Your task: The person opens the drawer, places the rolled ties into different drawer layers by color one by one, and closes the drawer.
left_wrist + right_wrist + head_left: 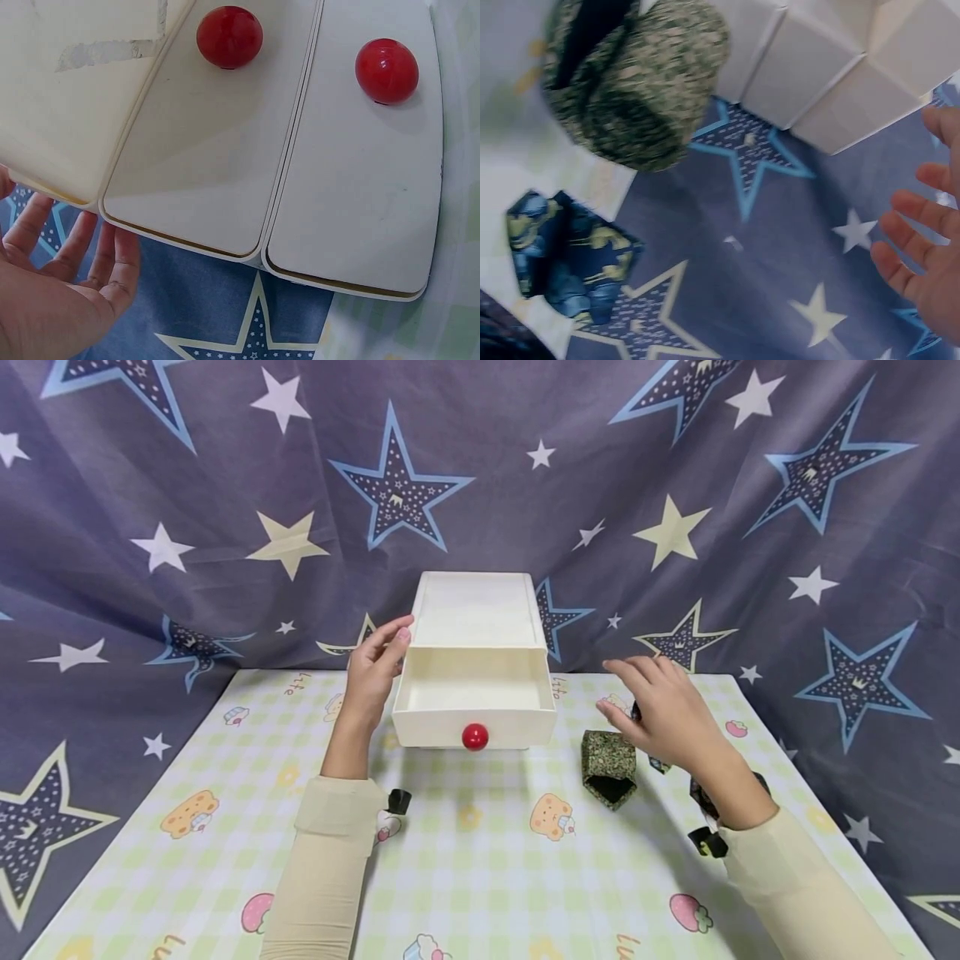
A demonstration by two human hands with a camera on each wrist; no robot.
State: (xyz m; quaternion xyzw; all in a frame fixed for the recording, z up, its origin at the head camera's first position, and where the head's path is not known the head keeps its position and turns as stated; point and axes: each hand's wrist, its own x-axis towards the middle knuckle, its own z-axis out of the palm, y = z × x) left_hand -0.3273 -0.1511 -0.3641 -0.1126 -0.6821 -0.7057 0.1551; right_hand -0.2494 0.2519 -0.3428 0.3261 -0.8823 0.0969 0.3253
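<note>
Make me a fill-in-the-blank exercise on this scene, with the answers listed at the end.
1. The knob on the open drawer is coloured ____.
2. Of the person's hands, the one nearest the cabinet is the ____ hand.
3. In the head view, the green cloth lies to the ____ of the cabinet.
4. The left wrist view shows red knobs on ____ shut drawers.

Missing words: red; left; right; two.
</note>
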